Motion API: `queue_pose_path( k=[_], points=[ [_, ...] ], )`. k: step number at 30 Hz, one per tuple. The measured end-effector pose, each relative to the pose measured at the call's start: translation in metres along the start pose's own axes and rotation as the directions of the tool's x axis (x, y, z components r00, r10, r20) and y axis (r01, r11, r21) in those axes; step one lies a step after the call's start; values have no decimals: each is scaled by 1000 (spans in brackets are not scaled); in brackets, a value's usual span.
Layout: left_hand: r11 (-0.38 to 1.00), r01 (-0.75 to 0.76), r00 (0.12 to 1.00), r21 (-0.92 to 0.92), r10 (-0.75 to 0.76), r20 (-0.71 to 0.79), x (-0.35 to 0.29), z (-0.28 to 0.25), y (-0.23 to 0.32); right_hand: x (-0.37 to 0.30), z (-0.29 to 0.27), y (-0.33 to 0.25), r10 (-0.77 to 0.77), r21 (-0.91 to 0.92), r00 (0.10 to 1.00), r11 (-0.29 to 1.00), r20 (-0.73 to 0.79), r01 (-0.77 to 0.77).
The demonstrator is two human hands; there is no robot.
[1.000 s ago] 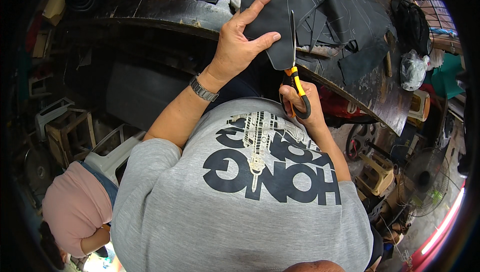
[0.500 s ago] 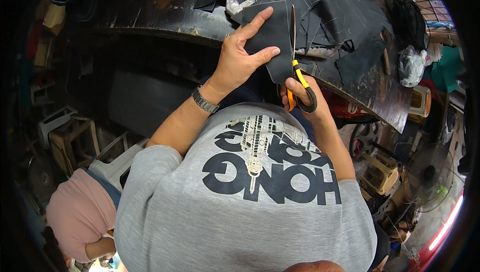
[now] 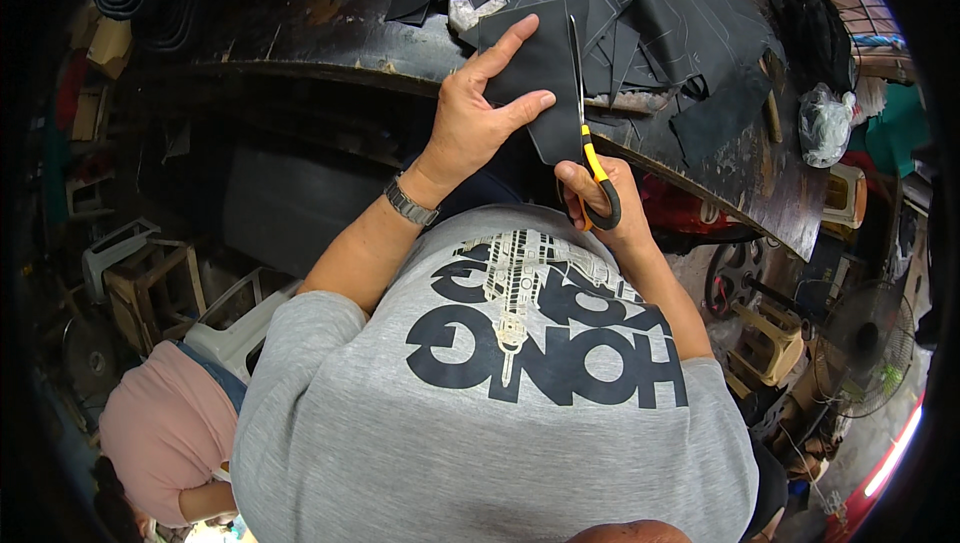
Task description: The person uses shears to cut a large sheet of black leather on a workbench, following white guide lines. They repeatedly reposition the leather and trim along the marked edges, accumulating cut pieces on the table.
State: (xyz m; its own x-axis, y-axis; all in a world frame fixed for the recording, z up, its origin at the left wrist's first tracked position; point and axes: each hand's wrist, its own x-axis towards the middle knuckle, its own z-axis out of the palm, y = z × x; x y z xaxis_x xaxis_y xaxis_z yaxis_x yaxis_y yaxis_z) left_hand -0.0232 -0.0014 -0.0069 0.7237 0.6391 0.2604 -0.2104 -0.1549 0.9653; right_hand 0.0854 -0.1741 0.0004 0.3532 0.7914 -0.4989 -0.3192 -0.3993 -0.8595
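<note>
My left hand (image 3: 480, 108) grips a flat black leather-like piece (image 3: 548, 63), thumb and index finger spread over its upper face and the other fingers hidden. A thin pale line runs near the piece's edge. In my right hand (image 3: 612, 198) is a pair of scissors (image 3: 588, 143) with yellow-and-black handles, thumb and fingers in the loops. The narrow blades lie along the right edge of the piece, pointing away from me and nearly together. Both hands are just off the near edge of a dark worktable (image 3: 400, 48).
Many black offcuts (image 3: 660, 23) with pale marked lines are heaped on the table. A wooden-handled tool (image 3: 771, 108) and a clear plastic bag (image 3: 826, 128) are at the right. A fan (image 3: 862, 343) stands lower right; a person in pink (image 3: 165, 433) bends at lower left, near stools (image 3: 150, 288).
The scissor blades and handles have come closer together and shifted slightly left, against the edge of the black piece. My left hand and the piece have barely moved left.
</note>
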Motion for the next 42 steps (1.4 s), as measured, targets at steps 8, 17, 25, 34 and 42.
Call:
queue_pose_path(
  k=[8,17,25,34,42],
  points=[
    [999,8,999,34,-9,52,12,-20,2,0,1,-1,17,-33,999,999,34,-16],
    [989,114,979,-96,-95,181,6,-13,7,7,-3,-5,-12,-26,999,1000,48,14],
    [985,137,982,-102,-122,143,3,-11,9,10,-3,9,-61,-47,998,997,10,61],
    [988,121,983,-95,-105,152,2,-12,7,5,1,6,3,-131,999,991,-48,-9],
    [992,104,979,-76,-88,183,0,-11,10,13,-2,3,-52,-20,999,998,-13,52]
  ],
)
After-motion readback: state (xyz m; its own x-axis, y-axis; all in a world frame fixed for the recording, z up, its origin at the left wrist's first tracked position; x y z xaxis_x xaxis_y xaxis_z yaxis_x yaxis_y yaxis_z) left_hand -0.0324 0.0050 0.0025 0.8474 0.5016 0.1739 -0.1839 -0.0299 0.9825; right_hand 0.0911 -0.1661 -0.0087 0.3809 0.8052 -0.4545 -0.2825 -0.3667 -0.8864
